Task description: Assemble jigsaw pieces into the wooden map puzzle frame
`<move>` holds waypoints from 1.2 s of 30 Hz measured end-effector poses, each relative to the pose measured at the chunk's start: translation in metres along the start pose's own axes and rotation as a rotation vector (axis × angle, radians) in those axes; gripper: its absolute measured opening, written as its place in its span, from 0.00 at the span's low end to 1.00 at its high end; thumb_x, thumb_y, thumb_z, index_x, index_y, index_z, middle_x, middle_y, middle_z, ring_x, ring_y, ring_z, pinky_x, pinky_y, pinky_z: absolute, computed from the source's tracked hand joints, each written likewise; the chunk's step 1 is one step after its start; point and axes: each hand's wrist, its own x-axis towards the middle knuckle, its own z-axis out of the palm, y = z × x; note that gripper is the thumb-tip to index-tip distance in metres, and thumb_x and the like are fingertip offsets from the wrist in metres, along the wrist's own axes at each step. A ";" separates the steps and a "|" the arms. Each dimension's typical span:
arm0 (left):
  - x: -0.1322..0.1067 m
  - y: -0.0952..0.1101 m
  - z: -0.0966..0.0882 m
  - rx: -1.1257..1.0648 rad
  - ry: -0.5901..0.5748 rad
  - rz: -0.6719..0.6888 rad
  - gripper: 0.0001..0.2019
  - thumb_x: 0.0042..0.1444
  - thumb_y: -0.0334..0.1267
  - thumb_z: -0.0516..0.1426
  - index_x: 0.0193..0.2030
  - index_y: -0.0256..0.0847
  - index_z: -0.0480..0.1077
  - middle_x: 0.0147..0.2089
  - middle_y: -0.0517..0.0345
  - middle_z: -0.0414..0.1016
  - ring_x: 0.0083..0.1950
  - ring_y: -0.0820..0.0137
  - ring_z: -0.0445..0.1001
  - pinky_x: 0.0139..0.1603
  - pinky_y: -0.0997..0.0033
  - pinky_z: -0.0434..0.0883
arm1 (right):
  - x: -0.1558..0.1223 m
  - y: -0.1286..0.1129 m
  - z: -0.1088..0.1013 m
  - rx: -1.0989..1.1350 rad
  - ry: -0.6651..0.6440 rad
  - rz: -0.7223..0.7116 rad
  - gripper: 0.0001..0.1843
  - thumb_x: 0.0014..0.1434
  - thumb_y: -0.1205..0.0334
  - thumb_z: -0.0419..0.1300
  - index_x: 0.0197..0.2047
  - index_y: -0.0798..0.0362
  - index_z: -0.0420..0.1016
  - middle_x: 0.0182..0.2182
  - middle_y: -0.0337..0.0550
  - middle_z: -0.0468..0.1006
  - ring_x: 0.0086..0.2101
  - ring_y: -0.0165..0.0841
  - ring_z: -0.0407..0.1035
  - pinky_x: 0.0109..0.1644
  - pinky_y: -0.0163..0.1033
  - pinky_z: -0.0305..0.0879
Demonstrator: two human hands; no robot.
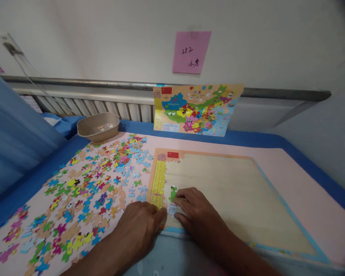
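Here, the green piece lies in the near-left corner of the puzzle tray, just inside the yellow strip, and touches the index fingertip of the right hand. That hand lies spread flat, fingers pointing left, gripping nothing. The left hand is curled, fingertips at the tray's edge; I cannot tell whether it pinches anything. The piece's long axis runs away from the person. It sits between both hands, nearer the right. Loose pieces lie scattered to the left.

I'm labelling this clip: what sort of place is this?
Probably a bedroom or dorm: the puzzle tray lies on a pink mat over a blue sheet, with a metal bed rail behind and a pink note on the wall.
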 end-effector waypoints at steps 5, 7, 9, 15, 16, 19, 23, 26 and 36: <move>-0.003 0.000 0.000 0.001 0.006 0.007 0.09 0.75 0.36 0.53 0.48 0.44 0.75 0.39 0.53 0.82 0.40 0.59 0.81 0.41 0.59 0.75 | 0.000 0.002 0.000 0.001 0.006 -0.016 0.21 0.54 0.79 0.75 0.49 0.56 0.82 0.48 0.51 0.80 0.50 0.48 0.73 0.56 0.56 0.76; -0.003 0.000 0.000 0.004 -0.002 0.004 0.08 0.75 0.36 0.54 0.49 0.44 0.75 0.39 0.52 0.83 0.40 0.59 0.81 0.41 0.60 0.76 | 0.000 0.003 -0.001 0.003 0.011 -0.025 0.20 0.54 0.79 0.75 0.49 0.56 0.81 0.48 0.50 0.80 0.50 0.48 0.73 0.56 0.55 0.76; -0.002 0.001 0.000 0.011 -0.017 -0.002 0.08 0.75 0.36 0.55 0.51 0.43 0.76 0.40 0.52 0.83 0.41 0.59 0.81 0.42 0.60 0.76 | -0.001 0.003 -0.002 0.008 0.003 -0.024 0.19 0.56 0.78 0.74 0.48 0.55 0.81 0.48 0.50 0.80 0.50 0.47 0.73 0.56 0.55 0.76; -0.002 0.003 -0.004 0.013 -0.023 -0.009 0.07 0.74 0.37 0.55 0.50 0.43 0.76 0.40 0.52 0.84 0.41 0.59 0.81 0.42 0.60 0.75 | -0.001 0.001 -0.004 0.020 -0.016 -0.016 0.16 0.59 0.77 0.71 0.47 0.53 0.79 0.49 0.50 0.80 0.51 0.47 0.73 0.56 0.55 0.75; -0.002 0.003 -0.004 0.015 -0.021 -0.009 0.07 0.74 0.37 0.55 0.49 0.43 0.76 0.40 0.52 0.84 0.40 0.60 0.81 0.41 0.61 0.75 | 0.000 0.000 -0.004 0.019 -0.021 -0.016 0.15 0.59 0.77 0.70 0.47 0.53 0.79 0.49 0.50 0.80 0.51 0.47 0.73 0.57 0.56 0.75; -0.002 0.002 -0.002 0.008 0.012 -0.001 0.06 0.73 0.36 0.56 0.47 0.43 0.76 0.37 0.53 0.82 0.37 0.62 0.79 0.39 0.63 0.73 | 0.000 -0.002 -0.004 0.020 -0.032 -0.012 0.15 0.59 0.77 0.70 0.47 0.53 0.79 0.49 0.50 0.80 0.51 0.47 0.72 0.56 0.56 0.74; -0.002 0.000 0.004 0.007 0.059 0.022 0.07 0.74 0.36 0.55 0.45 0.43 0.75 0.36 0.54 0.81 0.36 0.63 0.78 0.37 0.64 0.72 | 0.001 -0.004 -0.003 0.043 -0.028 0.013 0.17 0.57 0.79 0.72 0.46 0.53 0.79 0.49 0.49 0.79 0.50 0.48 0.72 0.56 0.57 0.73; -0.002 0.001 0.004 0.026 0.033 0.013 0.08 0.75 0.36 0.53 0.47 0.43 0.75 0.37 0.53 0.82 0.37 0.61 0.79 0.38 0.63 0.73 | 0.002 -0.005 -0.002 0.050 -0.022 0.025 0.18 0.55 0.80 0.73 0.45 0.53 0.79 0.48 0.48 0.79 0.50 0.48 0.71 0.56 0.57 0.71; -0.002 0.002 -0.003 0.023 -0.002 0.006 0.08 0.74 0.35 0.53 0.46 0.43 0.74 0.37 0.52 0.82 0.37 0.59 0.80 0.38 0.61 0.73 | 0.001 -0.005 0.001 0.053 -0.012 0.042 0.19 0.55 0.80 0.72 0.46 0.52 0.79 0.49 0.48 0.79 0.50 0.48 0.71 0.55 0.56 0.68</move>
